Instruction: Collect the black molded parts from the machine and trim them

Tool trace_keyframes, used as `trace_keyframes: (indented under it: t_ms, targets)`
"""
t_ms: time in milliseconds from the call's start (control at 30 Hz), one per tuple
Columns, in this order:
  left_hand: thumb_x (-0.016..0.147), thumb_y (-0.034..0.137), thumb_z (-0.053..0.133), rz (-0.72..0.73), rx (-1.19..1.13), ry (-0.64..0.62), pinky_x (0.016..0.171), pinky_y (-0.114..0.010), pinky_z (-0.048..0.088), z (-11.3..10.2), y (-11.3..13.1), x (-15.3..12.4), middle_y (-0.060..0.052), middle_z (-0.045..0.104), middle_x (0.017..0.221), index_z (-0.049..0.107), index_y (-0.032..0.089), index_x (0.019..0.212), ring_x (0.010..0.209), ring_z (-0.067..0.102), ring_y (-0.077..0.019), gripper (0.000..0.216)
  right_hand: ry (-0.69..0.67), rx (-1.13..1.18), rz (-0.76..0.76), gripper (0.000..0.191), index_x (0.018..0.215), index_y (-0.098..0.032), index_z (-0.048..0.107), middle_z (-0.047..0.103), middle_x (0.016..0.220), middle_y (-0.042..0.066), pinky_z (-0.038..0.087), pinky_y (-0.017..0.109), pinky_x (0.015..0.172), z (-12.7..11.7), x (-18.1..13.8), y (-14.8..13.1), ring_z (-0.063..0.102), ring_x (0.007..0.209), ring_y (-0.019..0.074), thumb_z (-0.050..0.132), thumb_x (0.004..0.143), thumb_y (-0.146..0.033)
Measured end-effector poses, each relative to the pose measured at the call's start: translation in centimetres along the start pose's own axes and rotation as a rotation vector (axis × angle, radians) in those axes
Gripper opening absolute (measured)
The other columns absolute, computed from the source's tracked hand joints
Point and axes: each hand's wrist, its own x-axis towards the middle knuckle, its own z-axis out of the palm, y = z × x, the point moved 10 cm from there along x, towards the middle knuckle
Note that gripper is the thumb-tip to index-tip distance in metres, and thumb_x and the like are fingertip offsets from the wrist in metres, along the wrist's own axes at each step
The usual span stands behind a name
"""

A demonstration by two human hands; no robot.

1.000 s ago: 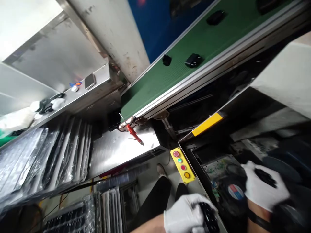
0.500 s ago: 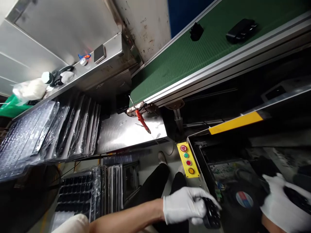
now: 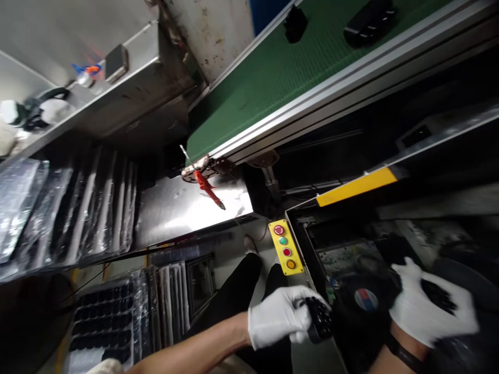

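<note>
Since the earlier frame the right hand (image 3: 429,306) is brought back in from the right edge and the left hand (image 3: 278,318) is shifted a little leftward. The black items (image 3: 368,21) on the belt (image 3: 273,72) now stand higher in the view.

Far left: bagged trays (image 3: 58,208) are stacked on edge under a steel shelf (image 3: 128,98). A red-handled screwdriver (image 3: 208,188) is seen on a steel plate (image 3: 175,213) at the belt's end. A yellow button box (image 3: 284,246) is mounted just right of the plate, near the left hand.

Left hand, gloved: the fingers (image 3: 296,304) are curled tight round a black part (image 3: 319,319). It is held by its near end, studded face turned outward. The part is judged light, stiff moulded plastic and not fragile. Cloth gloves may let it slide, so it is best taken across its long edges, clear of the studs.

Between the hands a fan (image 3: 365,299) with a round red-and-blue label is seen.

Right hand, gloved: the fingers (image 3: 411,271) are half spread, with a dark piece (image 3: 438,296) lying across the palm. Whether it is clenched or only laid there cannot be told through the blur.
</note>
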Motion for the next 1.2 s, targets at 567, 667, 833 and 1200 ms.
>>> trace_keyframes:
  t_ms: [567, 667, 833, 1200]
  targets:
    - [0.071, 0.034, 0.110, -0.263, 0.053, -0.004, 0.062, -0.022, 0.064, 1.3, -0.7, -0.1, -0.004, 0.081, 0.091, 0.065, 0.015, 0.108, 0.067, 0.077, -0.0136, 0.061, -0.161, 0.202, -0.095, 0.022, 0.086, -0.019, 0.073, 0.085, 0.084, 0.007, 0.069, 0.039, 0.079, 0.3, -1.6, -2.1, 0.086, 0.078, 0.0264, 0.088, 0.092, -0.033]
    - [0.072, 0.034, 0.109, -0.257, 0.077, 0.024, 0.064, -0.024, 0.065, 0.4, -1.0, 0.2, -0.006, 0.082, 0.102, 0.066, 0.016, 0.111, 0.071, 0.080, -0.0158, 0.061, -0.143, 0.187, -0.126, 0.023, 0.085, -0.019, 0.073, 0.085, 0.082, 0.006, 0.069, 0.040, 0.080, 0.1, -1.5, -2.6, 0.086, 0.081, 0.0279, 0.090, 0.091, -0.033]
    - [0.078, 0.039, 0.107, -0.232, 0.093, 0.004, 0.069, -0.027, 0.067, -0.2, -1.0, 0.5, -0.010, 0.082, 0.105, 0.068, 0.014, 0.112, 0.075, 0.081, -0.0169, 0.057, -0.127, 0.165, -0.183, 0.031, 0.077, -0.019, 0.071, 0.082, 0.073, 0.006, 0.069, 0.042, 0.076, 0.2, -1.3, -3.7, 0.083, 0.069, 0.0274, 0.090, 0.091, -0.040]
    - [0.090, 0.026, 0.098, -0.079, 0.137, -0.091, 0.082, -0.023, 0.063, 1.2, 3.7, 0.4, -0.006, 0.083, 0.102, 0.083, 0.017, 0.117, 0.088, 0.077, -0.0120, 0.033, -0.123, 0.155, -0.207, 0.035, 0.072, -0.020, 0.069, 0.077, 0.066, 0.007, 0.068, 0.044, 0.072, 0.3, -1.2, -5.2, 0.075, 0.059, 0.0234, 0.086, 0.093, -0.042]
